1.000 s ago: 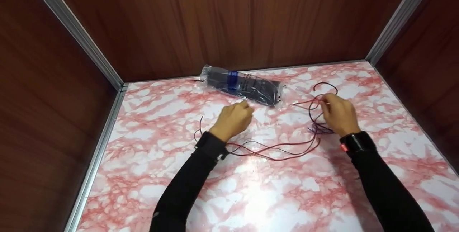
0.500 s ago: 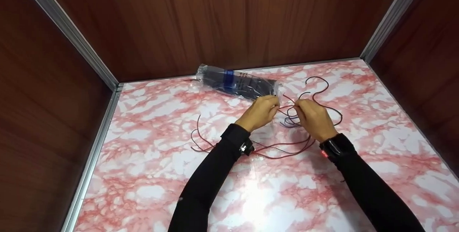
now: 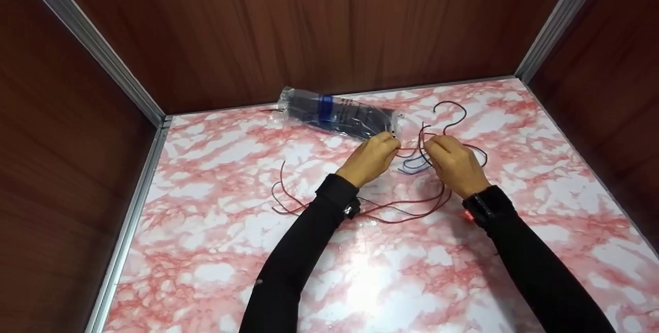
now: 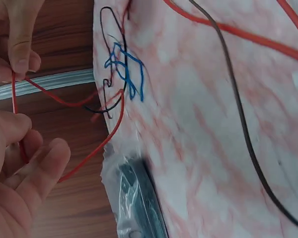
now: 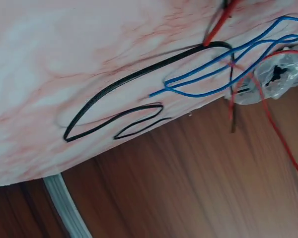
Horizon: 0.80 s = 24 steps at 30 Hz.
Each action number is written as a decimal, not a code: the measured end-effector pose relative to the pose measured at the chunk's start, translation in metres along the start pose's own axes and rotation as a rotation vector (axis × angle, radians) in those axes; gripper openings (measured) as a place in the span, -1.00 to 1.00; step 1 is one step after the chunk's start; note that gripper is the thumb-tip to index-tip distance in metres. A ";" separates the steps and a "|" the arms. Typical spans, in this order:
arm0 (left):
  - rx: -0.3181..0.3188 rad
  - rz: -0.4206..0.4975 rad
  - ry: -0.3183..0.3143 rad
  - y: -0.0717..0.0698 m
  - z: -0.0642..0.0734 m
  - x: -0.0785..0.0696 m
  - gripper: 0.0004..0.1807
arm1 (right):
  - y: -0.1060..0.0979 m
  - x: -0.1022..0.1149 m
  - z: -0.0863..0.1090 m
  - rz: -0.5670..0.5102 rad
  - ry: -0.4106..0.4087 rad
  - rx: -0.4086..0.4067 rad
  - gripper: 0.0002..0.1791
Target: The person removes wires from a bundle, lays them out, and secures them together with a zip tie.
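A thin red wire (image 3: 411,148) is stretched between my two hands. My left hand (image 3: 369,157) pinches it beside the near right corner of a clear plastic packet. To the right, my right hand (image 3: 455,164) pinches the same wire. Close up in the left wrist view, the red wire (image 4: 74,104) runs between both sets of fingertips and hangs in a loop. A bundled blue wire (image 5: 203,67) lies on the table below the hands. Around it curves a black wire (image 5: 104,94). Only a sliver of hand shows at the right wrist view's edge.
The clear plastic packet (image 3: 345,117) with dark contents and a blue band lies near the back wall (image 3: 309,29). Longer red wires (image 3: 396,221) and a thin dark one trail across the table under my left forearm. Wood-grain panels enclose the pink-and-white marbled tabletop (image 3: 216,266).
My left hand has moved right toward the right hand, and now holds the red wire. My right hand shifted left with the wire. The blue and black wires have shifted.
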State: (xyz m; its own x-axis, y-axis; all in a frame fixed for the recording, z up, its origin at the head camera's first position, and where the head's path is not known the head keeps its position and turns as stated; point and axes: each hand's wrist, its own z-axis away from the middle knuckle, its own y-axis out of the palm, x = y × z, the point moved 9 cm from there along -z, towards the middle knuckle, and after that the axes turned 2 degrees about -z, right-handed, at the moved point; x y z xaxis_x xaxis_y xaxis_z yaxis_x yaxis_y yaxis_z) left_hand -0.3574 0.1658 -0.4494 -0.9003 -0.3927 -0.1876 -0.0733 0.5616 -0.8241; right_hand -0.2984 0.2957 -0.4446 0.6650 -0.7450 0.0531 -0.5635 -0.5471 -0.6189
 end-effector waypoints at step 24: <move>0.122 0.031 -0.093 -0.049 0.054 0.050 -0.93 | -0.018 -0.035 0.033 0.139 0.129 0.093 -0.76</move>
State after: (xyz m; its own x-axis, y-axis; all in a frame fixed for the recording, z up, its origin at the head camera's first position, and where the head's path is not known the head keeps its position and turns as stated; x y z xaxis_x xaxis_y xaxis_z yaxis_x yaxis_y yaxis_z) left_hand -0.3755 0.0794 -0.4473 -0.8572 -0.4457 -0.2580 0.0114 0.4844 -0.8747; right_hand -0.2955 0.3447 -0.4609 0.5124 -0.8567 0.0583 -0.5937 -0.4025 -0.6968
